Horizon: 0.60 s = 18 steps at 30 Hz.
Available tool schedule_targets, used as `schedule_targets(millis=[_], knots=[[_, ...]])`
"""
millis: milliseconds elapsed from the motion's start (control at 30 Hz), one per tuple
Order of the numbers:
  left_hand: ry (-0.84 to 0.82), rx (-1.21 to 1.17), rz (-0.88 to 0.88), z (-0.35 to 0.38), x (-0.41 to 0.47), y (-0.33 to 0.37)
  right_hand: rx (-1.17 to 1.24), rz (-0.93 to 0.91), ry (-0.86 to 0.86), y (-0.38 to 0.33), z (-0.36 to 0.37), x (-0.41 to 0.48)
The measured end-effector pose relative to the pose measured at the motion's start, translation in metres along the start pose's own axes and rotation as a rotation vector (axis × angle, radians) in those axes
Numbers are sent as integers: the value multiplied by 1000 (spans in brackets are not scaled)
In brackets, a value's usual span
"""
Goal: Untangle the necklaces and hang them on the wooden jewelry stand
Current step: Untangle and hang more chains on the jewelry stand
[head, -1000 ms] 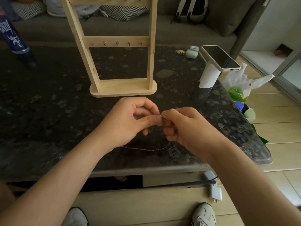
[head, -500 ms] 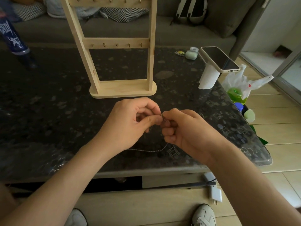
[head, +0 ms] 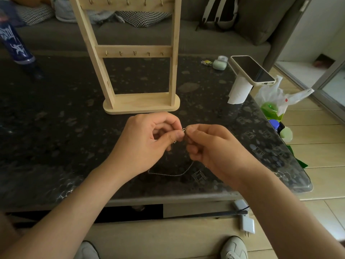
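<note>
At far right a plastic bag (head: 268,95) holds something green, perhaps bottles. Left hand (head: 143,144) and right hand (head: 214,146) both pinch the thin necklace chain (head: 173,174).

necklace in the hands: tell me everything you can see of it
The necklace is a thin, silver-looking chain of very fine links. The left hand and right hand pinch its upper part, where a small metal clasp ring shows between the fingertips and a second ring below the left thumb. The rest sags in a shallow loop under the hands over the dark table; whether it touches it cannot be told. It does not hang on the wooden stand.
</note>
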<state>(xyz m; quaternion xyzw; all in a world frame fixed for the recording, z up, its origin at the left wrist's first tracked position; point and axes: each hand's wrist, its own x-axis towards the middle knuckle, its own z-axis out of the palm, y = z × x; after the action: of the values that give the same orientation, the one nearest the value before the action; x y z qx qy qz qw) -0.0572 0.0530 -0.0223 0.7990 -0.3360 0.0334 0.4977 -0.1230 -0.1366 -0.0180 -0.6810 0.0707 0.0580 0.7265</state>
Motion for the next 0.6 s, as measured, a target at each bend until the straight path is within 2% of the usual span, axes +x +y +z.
schedule_targets(millis=[167, 600], knots=[[12, -1, 7, -1, 0, 0, -263, -129, 38, -1, 2, -4], [31, 5, 13, -2, 0, 2, -351, -218, 61, -1, 3, -5]])
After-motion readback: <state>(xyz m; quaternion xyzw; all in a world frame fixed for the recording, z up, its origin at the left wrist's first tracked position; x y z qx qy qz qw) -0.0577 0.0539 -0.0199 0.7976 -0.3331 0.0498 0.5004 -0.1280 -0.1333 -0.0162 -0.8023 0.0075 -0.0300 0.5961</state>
